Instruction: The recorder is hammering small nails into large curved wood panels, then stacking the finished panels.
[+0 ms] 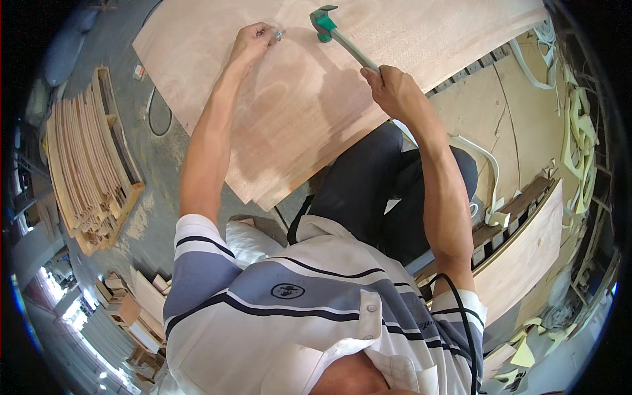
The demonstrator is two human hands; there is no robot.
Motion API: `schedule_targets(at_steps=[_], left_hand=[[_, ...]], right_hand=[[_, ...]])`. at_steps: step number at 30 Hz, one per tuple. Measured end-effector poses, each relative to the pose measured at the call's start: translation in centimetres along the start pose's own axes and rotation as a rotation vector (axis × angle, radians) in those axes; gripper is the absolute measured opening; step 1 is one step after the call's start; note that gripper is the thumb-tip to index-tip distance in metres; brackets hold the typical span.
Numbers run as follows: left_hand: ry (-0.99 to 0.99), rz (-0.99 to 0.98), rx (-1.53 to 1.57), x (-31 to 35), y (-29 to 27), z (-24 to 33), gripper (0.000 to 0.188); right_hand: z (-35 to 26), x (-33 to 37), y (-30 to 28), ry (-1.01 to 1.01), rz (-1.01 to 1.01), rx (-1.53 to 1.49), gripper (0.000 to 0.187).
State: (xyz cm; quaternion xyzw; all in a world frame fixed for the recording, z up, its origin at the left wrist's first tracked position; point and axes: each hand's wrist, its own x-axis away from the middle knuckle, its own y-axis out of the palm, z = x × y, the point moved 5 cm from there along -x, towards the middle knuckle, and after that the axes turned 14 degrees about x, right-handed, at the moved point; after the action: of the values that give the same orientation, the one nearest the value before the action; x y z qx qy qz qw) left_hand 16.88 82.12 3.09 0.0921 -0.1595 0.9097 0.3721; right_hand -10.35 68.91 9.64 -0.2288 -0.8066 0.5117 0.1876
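My right hand (394, 92) is wrapped round the lower end of a hammer (349, 49) with a pale handle and a green and dark metal claw head. The head is raised over a large plywood sheet (283, 131) in front of me. To the left of the hammer, my left hand (253, 45) pinches a small shiny metal piece (278, 35) near the sheet's surface. Its exact kind is too small to tell. Fingers partly hide it, and whether it touches the wood cannot be told.
A stack of curved wooden strips (85, 164) stands on the grey floor at the left. On the right are more plywood boards (526, 253), a pale looped strip (490, 161) and yellowish foam scraps (578, 151). A white sack (250, 242) lies under the sheet's near edge.
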Motion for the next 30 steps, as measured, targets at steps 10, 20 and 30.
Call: schedule_targets(at_steps=[10,20,30], left_hand=[[0.183,0.086,-0.146,0.6,0.8,0.1,0.027],[0.025,0.148,-0.231,-0.2,-0.3,-0.8,0.033],[0.018,0.302,-0.249,-0.2,-0.3,-1.8,0.036]], right_hand=[[0.4,0.1,0.2,0.004,0.042,-0.007,0.046],[0.3,-0.1,0.5,-0.001,0.062,0.001,0.047],[-0.2,0.1,0.0,0.001,0.038,0.021,0.047]])
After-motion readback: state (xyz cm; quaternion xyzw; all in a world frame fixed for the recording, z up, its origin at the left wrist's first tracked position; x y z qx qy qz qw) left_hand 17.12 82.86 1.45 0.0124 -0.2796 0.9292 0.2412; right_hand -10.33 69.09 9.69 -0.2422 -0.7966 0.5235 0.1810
